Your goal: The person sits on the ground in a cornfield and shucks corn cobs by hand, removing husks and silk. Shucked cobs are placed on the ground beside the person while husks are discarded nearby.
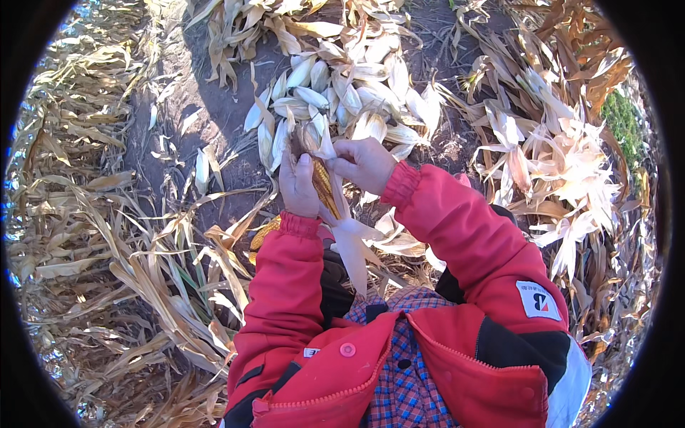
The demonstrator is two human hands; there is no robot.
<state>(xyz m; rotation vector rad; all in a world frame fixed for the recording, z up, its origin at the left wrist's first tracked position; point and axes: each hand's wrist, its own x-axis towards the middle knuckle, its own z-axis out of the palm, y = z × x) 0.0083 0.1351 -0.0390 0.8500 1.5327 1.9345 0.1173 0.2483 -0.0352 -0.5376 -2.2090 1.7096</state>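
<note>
An ear of corn (323, 185) with a strip of yellow kernels bared is gripped in my left hand (298, 187), the thumb lying along its upper part. With bent fingers my right hand (365, 165) pinches the pale husk (333, 147) on the ear's right side. Peeled husk leaves (351, 251) hang from the ear's lower end toward my lap. Dark silk shows at the upper tip. Just beyond both hands lies a pile of ears in their husks (310, 97). A bare yellow cob (264, 234) is partly hidden behind my left sleeve.
Dry cornstalks and leaves (155, 273) cover the ground on the left. Stripped husks (567, 182) are heaped on the right. Beyond the pile lie more dry leaves (316, 27). One small husked-over ear (202, 171) rests apart on the bare soil (225, 117).
</note>
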